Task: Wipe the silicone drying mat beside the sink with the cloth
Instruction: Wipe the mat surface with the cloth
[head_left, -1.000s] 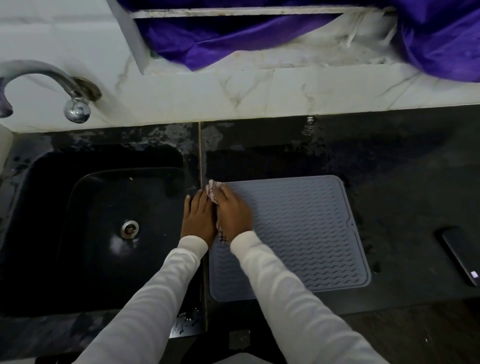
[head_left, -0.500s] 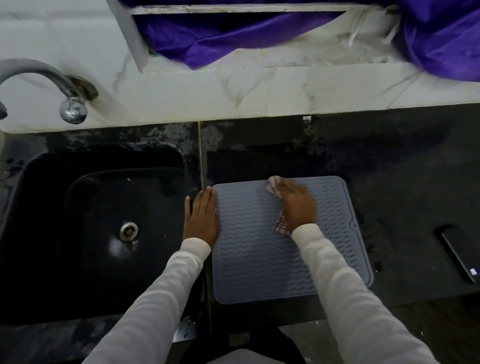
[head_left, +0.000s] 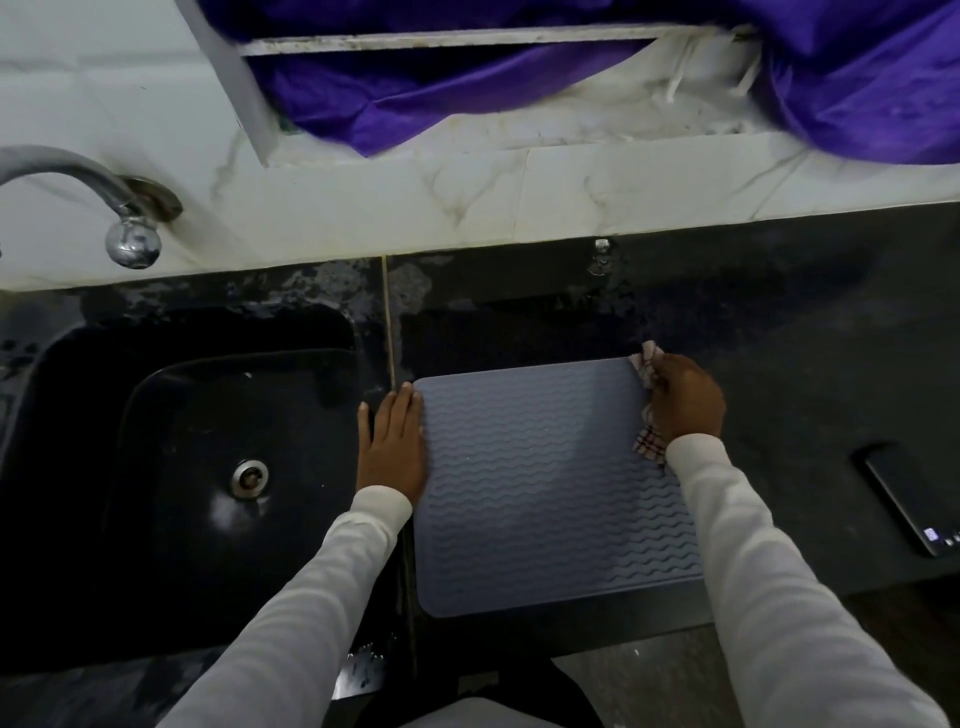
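Two white sleeves reach in from the bottom edge, one on each side of the mat (head_left: 540, 483). The mat is grey-blue, ribbed with wavy lines, and lies flat on the black counter (head_left: 810, 374) just right of the sink (head_left: 171, 447), its near edge close to the counter's front. The left hand (head_left: 393, 446) lies palm down at the mat's left border, fingers straight and held together, pointing away from the person; its right side sits on the mat's edge, the rest on the dark strip between mat and sink. The right hand (head_left: 684, 399) is at the mat's far right corner, fingers curled over the cloth (head_left: 649, 410) and pressing it down there. The cloth is pale with a dark check; one end sticks out beyond the fingertips past the mat's far edge, the other shows below the palm next to the cuff. The right forearm covers the mat's right border, so that edge is mostly hidden. To the right, well apart from the mat, a dark phone (head_left: 906, 499) lies on the counter with a small lit patch at its near end. The sink is black and deep with a metal drain in its floor. Farther back the counter is blotched with pale marks and meets a white marbled wall. A metal tap (head_left: 104, 202) juts from that wall above the sink's far left. Above the wall a ledge holds bunched purple fabric (head_left: 519, 78), which runs to the right corner.
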